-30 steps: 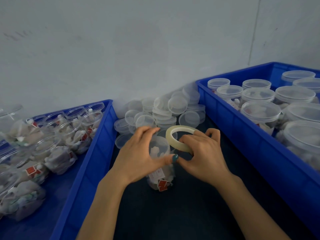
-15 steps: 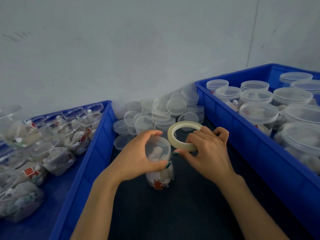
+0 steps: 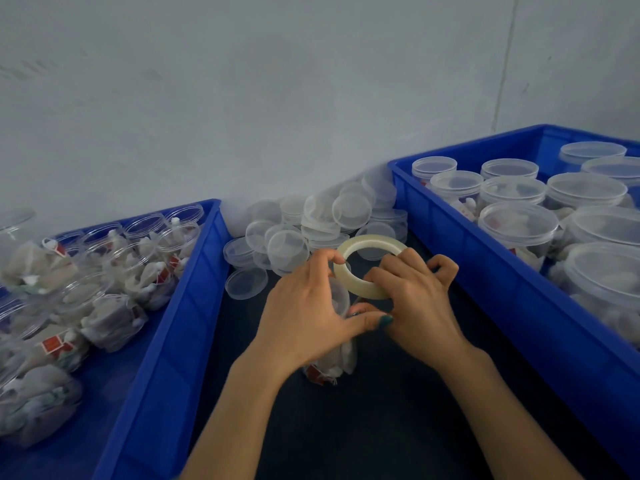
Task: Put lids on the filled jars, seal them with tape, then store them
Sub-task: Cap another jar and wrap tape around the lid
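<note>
Pale wall [image 3: 277,98] behind dark tabletop [image 3: 381,427], blue bins [image 3: 166,341].

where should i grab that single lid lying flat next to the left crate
Grip the lone lid by its rim, pinching opposite edges from above. It lies flat and shallow, with little side wall to hold; the left crate crowds its left, the lid pile its back.

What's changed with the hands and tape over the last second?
The left hand, still gripping the jar, shifted right over its top; its fingertips now touch the tape roll. The right hand still holds the roll beside the jar. Crates and loose lids unchanged.
</note>
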Available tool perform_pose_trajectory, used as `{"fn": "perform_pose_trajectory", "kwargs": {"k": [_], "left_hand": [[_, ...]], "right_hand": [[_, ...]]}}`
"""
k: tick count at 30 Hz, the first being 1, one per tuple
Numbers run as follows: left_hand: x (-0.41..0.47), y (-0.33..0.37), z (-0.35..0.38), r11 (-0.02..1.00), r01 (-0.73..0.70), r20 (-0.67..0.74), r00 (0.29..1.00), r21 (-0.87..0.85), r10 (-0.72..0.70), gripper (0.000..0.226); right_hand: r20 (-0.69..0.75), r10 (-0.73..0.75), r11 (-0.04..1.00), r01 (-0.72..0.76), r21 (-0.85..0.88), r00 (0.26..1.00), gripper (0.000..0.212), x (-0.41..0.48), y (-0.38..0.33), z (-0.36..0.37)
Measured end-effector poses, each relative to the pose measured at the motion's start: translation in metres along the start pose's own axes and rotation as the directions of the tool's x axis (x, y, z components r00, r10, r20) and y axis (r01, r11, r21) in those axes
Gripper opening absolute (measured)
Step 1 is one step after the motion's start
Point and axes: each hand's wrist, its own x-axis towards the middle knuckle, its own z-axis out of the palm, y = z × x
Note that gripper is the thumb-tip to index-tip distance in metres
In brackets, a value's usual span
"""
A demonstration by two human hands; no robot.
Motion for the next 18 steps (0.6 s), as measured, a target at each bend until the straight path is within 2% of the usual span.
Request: {"fn": "perform_pose_trajectory", "kwargs": {"k": [4, 8, 12, 15, 18], "left_hand": [[-0.001, -0.010, -0.001, 0.996, -0.034, -0.032, 0.999, -0.082, 0.031, 0.070], [-0.001, -0.013, -0.007, 0.992, -0.037, 0.039, 0.998, -0.124, 0.042, 0.063], [0.000, -0.016, -0.009, 0.989, -0.036, 0.052, 0.998, -0.145, 0.044, 0.071], [-0.001, -0.014, -0.009, 0.997, -0.052, 0.023, 0.998, -0.055, 0.053, 0.090], [-0.001, -0.013, -0.005, 0.999, 0.044, -0.004, 0.999, 0.027, -0.044, 0.099]], "right_hand": [[0.096, -0.008, 0.999, 0.003, 0.048, 0.995, 0.029, 0.000, 0.006, -0.006], [0.096, 0.033, 0.998, -0.038, 0.053, 0.995, 0.031, -0.001, 0.000, -0.005], [0.057, 0.075, 0.997, -0.077, 0.025, 0.996, 0.041, 0.000, -0.007, -0.003], [0.036, 0.073, 0.997, -0.074, 0.025, 0.997, 0.037, -0.001, -0.009, -0.002], [0.031, 0.064, 0.998, -0.065, 0.021, 0.997, 0.030, -0.001, -0.008, -0.001]]}}
